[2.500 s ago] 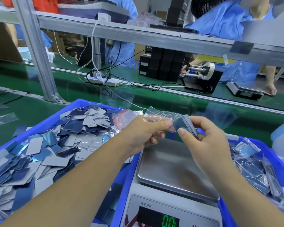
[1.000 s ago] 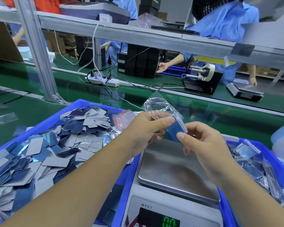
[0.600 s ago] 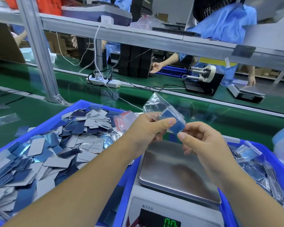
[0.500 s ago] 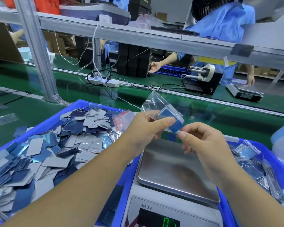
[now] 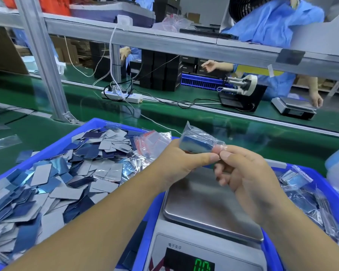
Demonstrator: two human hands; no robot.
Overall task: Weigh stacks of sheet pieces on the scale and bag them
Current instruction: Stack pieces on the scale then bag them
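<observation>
A small clear bag (image 5: 199, 140) holds a stack of blue sheet pieces, lying sideways above the scale. My left hand (image 5: 181, 163) grips the bag from below and behind, thumb pointing right. My right hand (image 5: 243, 173) pinches the bag's open end between thumb and forefinger, its thumb tip meeting the left thumb. Below them the scale (image 5: 207, 218) has a bare steel pan and a green display. A blue bin (image 5: 80, 130) on the left is heaped with loose blue and grey sheet pieces (image 5: 53, 184).
Empty red-striped bags (image 5: 153, 139) lie at the left bin's far right. A second blue bin (image 5: 321, 177) on the right holds filled bags (image 5: 309, 196). Beyond runs a green conveyor (image 5: 184, 116) with a power strip (image 5: 121, 95), tape dispenser (image 5: 241, 90) and other workers.
The stack has gone fully into the bag, and the bag has turned from upright to lying sideways. My right fingers have moved to its open end.
</observation>
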